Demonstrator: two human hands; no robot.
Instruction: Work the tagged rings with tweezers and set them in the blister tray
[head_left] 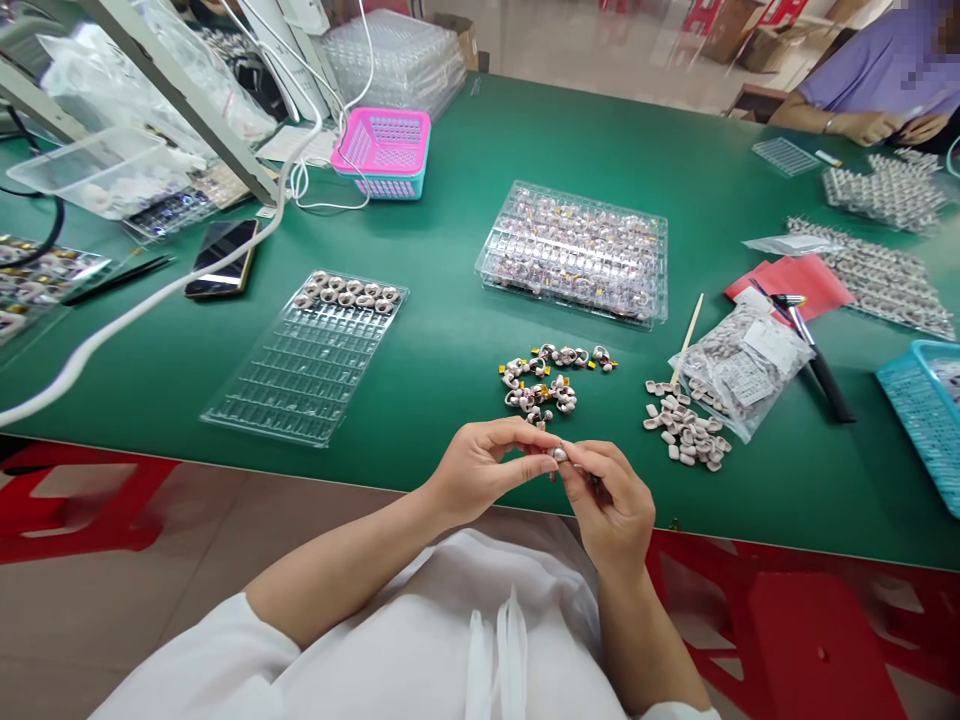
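Over the near edge of the green table [450,330], my left hand [484,467] and my right hand [611,498] meet fingertip to fingertip. Both pinch one small pale ring-shaped part [559,454] between them. Just beyond the hands lies a loose cluster of similar small parts with yellow tabs [551,378]. To its right sits a heap of small white oval pieces [686,432]. A clear plastic tray [307,355] lies to the left, with one row of finished parts [346,292] along its far edge.
A stacked, filled clear tray [574,250] sits mid-table, a bag of parts [742,362] and a wooden stick [688,335] to the right. A phone [222,257], pink basket [384,150], blue basket [926,410] and white cable [150,300] are around. Another person's hands [881,127] work at the far right.
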